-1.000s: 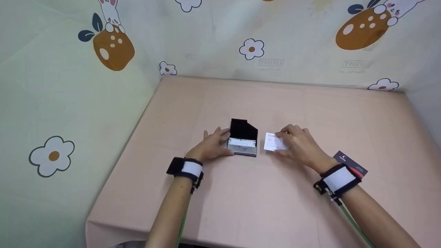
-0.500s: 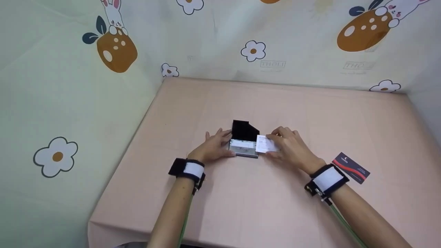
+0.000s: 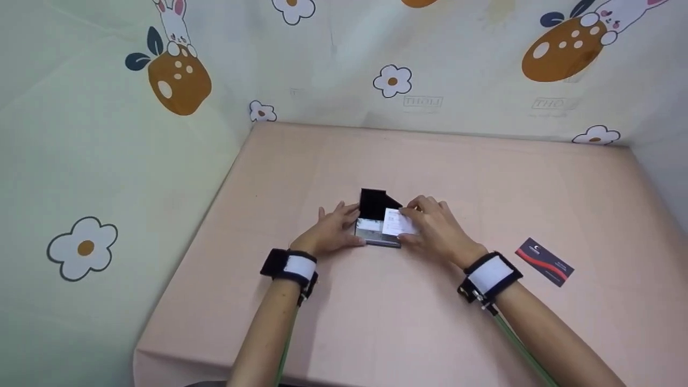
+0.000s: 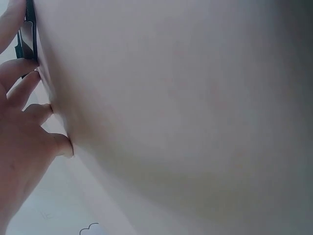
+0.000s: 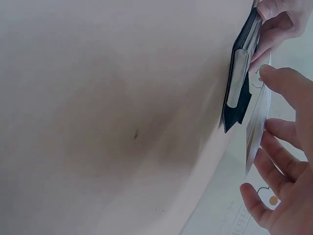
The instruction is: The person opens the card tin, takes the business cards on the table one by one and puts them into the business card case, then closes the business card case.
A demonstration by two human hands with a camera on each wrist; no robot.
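In the head view, a small metal business card case [image 3: 371,236] lies on the table with its black-lined lid [image 3: 371,203] raised and a white card [image 3: 368,224] inside. My left hand [image 3: 332,230] holds the case by its left side, thumb at the front corner and fingers by the lid. My right hand [image 3: 438,230] pinches a white printed business card [image 3: 396,222] between thumb and fingers. That card overlaps the right half of the case. From the right wrist, the held card [image 5: 259,122] shows nearly edge-on beside the case [image 5: 238,78], tilted above the table.
A dark business card with a red stripe [image 3: 545,262] lies on the table to the right of the right wrist. A pink cloth [image 3: 333,322] covers the table. Patterned curtain walls [image 3: 322,64] stand behind and to the left.
My right hand has carried the white card leftward, from beside the case to over its right half. The dark card has come fully into view. My left hand stays at the case.
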